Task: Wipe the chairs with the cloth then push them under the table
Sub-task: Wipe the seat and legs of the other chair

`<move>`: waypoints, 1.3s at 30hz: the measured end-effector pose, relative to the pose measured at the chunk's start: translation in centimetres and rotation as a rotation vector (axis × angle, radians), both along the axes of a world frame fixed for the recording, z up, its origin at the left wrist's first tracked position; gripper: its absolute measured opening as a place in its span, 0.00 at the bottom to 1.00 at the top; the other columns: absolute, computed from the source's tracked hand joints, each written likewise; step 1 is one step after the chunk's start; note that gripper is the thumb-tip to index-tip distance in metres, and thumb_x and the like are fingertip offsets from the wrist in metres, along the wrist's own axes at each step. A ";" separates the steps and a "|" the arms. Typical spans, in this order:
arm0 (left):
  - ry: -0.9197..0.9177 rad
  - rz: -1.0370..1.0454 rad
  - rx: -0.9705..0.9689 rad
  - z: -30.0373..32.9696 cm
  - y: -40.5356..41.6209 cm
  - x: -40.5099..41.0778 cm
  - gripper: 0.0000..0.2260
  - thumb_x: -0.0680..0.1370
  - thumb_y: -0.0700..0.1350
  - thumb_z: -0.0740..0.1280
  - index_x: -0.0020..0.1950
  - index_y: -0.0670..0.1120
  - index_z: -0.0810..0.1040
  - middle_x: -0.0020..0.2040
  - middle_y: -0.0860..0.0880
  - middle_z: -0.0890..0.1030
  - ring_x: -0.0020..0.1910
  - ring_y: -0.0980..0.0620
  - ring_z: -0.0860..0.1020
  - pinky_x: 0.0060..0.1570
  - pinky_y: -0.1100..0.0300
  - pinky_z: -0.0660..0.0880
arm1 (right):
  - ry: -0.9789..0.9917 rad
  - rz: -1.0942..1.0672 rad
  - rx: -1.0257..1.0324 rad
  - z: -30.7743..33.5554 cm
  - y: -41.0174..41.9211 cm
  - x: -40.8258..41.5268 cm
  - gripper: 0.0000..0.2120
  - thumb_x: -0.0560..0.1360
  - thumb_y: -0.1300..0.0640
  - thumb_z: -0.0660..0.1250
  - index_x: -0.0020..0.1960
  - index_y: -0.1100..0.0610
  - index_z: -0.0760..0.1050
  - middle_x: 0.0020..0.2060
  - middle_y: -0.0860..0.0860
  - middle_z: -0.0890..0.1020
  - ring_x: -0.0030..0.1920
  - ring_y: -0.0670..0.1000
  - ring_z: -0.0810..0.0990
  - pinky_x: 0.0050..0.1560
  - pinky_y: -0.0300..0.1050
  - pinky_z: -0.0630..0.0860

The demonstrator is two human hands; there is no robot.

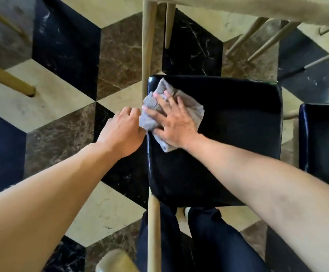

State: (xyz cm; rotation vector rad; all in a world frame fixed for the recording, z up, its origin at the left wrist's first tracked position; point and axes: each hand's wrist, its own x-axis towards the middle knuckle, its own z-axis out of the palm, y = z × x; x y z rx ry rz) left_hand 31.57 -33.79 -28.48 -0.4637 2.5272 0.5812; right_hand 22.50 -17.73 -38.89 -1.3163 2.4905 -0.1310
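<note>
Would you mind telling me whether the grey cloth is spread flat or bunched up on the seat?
Bunched up. The cloth lies crumpled in folds under the spread fingers of the right hand, at the left edge of the black seat.

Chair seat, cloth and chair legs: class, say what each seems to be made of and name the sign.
Chair seat: likely black leather or vinyl; it shines.
Cloth: soft grey woven fabric, matte, crumpled under the right hand.
Chair legs: pale wood by colour, possibly painted metal.
</note>
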 end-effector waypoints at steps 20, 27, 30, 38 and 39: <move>0.053 -0.192 0.103 0.0 11.6 -12.0 0.21 0.78 0.46 0.61 0.71 0.44 0.67 0.64 0.44 0.72 0.61 0.41 0.73 0.56 0.48 0.73 | 0.090 -1.240 -0.088 0.3 23.3 -2.8 0.29 0.79 0.42 0.56 0.79 0.44 0.61 0.76 0.63 0.65 0.74 0.66 0.67 0.72 0.64 0.66; 0.034 -0.255 0.075 0.3 11.4 -11.1 0.18 0.77 0.45 0.62 0.67 0.42 0.70 0.61 0.42 0.73 0.59 0.40 0.73 0.56 0.44 0.74 | 0.089 -0.278 -0.107 -0.3 18.1 3.3 0.29 0.78 0.43 0.62 0.79 0.39 0.62 0.81 0.57 0.60 0.80 0.67 0.54 0.76 0.70 0.55; 0.045 -0.234 0.037 0.2 9.6 -9.8 0.17 0.78 0.46 0.62 0.65 0.42 0.71 0.59 0.42 0.73 0.58 0.40 0.73 0.55 0.45 0.73 | 0.001 0.091 -0.135 -0.3 11.9 2.9 0.26 0.76 0.42 0.67 0.74 0.42 0.70 0.74 0.58 0.69 0.79 0.67 0.58 0.77 0.69 0.55; 0.058 -0.107 -0.075 0.5 4.0 -6.1 0.16 0.76 0.44 0.62 0.63 0.42 0.71 0.58 0.43 0.73 0.58 0.40 0.73 0.56 0.45 0.73 | 0.025 -0.127 0.010 0.2 3.5 -8.0 0.28 0.80 0.40 0.60 0.78 0.42 0.64 0.80 0.55 0.61 0.80 0.63 0.57 0.80 0.62 0.48; 0.071 -0.076 -0.098 0.6 3.3 -5.8 0.16 0.77 0.44 0.62 0.63 0.42 0.71 0.58 0.43 0.73 0.58 0.40 0.73 0.56 0.45 0.73 | 0.056 -0.256 0.017 0.4 3.1 -8.9 0.27 0.80 0.40 0.58 0.78 0.41 0.64 0.77 0.56 0.66 0.77 0.63 0.62 0.78 0.62 0.52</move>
